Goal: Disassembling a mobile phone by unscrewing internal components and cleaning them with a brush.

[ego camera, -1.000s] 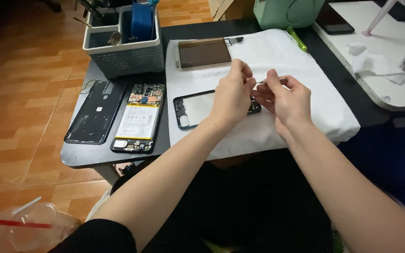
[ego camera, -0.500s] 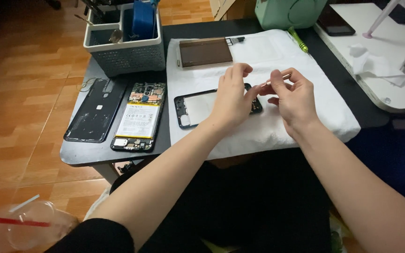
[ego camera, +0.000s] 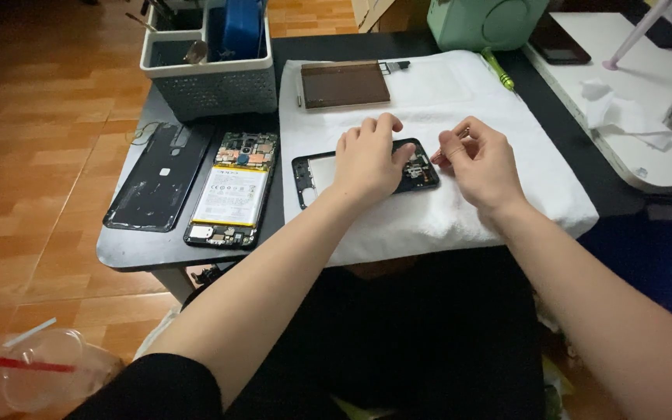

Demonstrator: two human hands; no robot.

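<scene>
A black phone frame lies flat on a white towel. My left hand rests on top of the frame, fingers spread and pressing it down, covering its middle. My right hand hovers just right of the frame's end, thumb and forefinger pinched on a thin metal tool whose tip points at the frame's right end. What exactly the tool touches is hidden by my fingers.
An opened phone with its battery showing and a black back cover lie left of the towel. Behind are a grey basket, a brown flat panel, a green screwdriver, a green box. White table at right.
Both hands came down from a raised position above the towel; the left hand settled flat onto the phone frame and the right hand moved to the frame's right end.
</scene>
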